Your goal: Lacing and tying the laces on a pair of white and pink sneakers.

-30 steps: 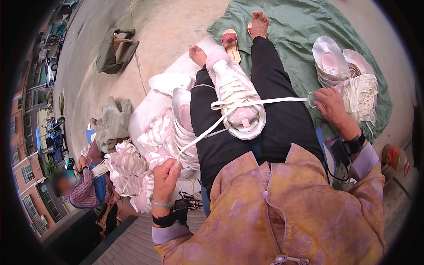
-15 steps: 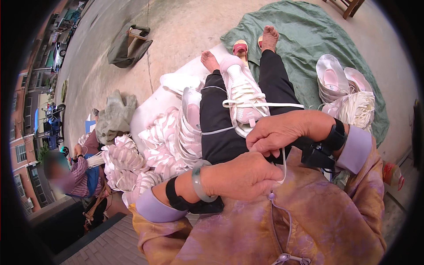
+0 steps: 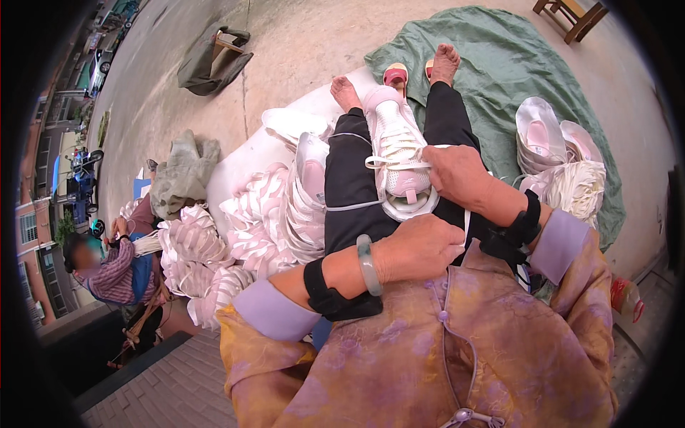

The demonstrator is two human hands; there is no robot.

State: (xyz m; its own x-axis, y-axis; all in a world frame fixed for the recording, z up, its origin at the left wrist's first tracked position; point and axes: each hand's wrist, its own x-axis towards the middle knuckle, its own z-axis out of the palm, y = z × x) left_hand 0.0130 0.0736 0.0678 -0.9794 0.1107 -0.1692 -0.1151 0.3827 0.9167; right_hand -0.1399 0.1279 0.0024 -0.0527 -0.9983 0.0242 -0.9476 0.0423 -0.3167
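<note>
A pink and white shoe upper (image 3: 389, 113) lies between my black-trousered legs, with white lacing criss-crossed through it. My right hand (image 3: 460, 175) is at the upper's right side, thumb and fingers closed on the lace (image 3: 376, 162) by the lacing. Nearer to my body, my left hand (image 3: 422, 250) forms a fist around the lower part of the white lace (image 3: 468, 222), which runs up toward the right hand. A bracelet and a black strap circle the left wrist. Another dark strap is on the right wrist. The right fingertips are partly hidden behind the hand.
Stacked pink and white uppers (image 3: 307, 207) lie left of my legs. More uppers (image 3: 540, 139) and a bundle of white laces (image 3: 576, 187) rest on the green cloth (image 3: 492, 64) at right. A person (image 3: 118, 267) sits at far left. A wooden stool (image 3: 571, 18) stands at the far right.
My right hand has moved up and away from my body, to the lacing. The left hand has risen slightly and shifted right, still holding lace. The two hands are now farther apart.
</note>
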